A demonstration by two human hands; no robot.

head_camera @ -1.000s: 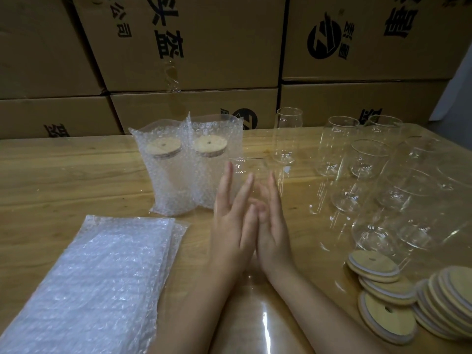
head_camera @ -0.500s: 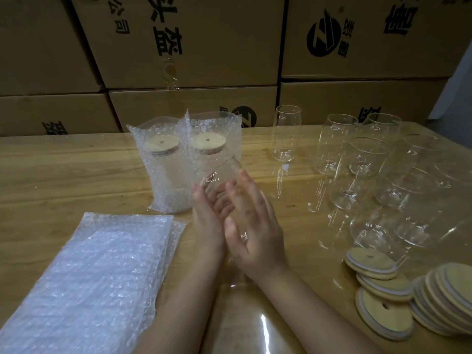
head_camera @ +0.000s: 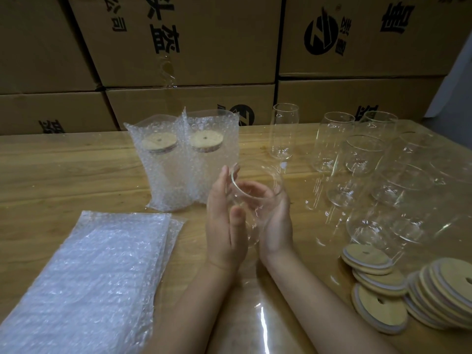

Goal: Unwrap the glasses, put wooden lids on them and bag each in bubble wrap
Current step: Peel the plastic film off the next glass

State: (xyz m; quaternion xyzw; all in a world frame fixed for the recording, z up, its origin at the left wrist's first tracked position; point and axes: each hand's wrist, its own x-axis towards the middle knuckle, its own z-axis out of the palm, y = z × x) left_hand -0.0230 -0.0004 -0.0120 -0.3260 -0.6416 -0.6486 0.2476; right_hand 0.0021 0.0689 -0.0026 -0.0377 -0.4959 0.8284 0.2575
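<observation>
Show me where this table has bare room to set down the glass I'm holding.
Widest bare wood: the table left of the two bagged glasses, beyond the bubble wrap bags. A narrower strip lies between the bagged glasses and the lone glass. The right side is crowded with bare glasses and wooden lids.

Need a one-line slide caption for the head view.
Left hand and right hand hold an unlidded glass; two bagged glasses behind, bubble bags left, wooden lids right.

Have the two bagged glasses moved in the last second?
No. The bagged glasses stay put, their right edge against the box logo behind, as before.
</observation>
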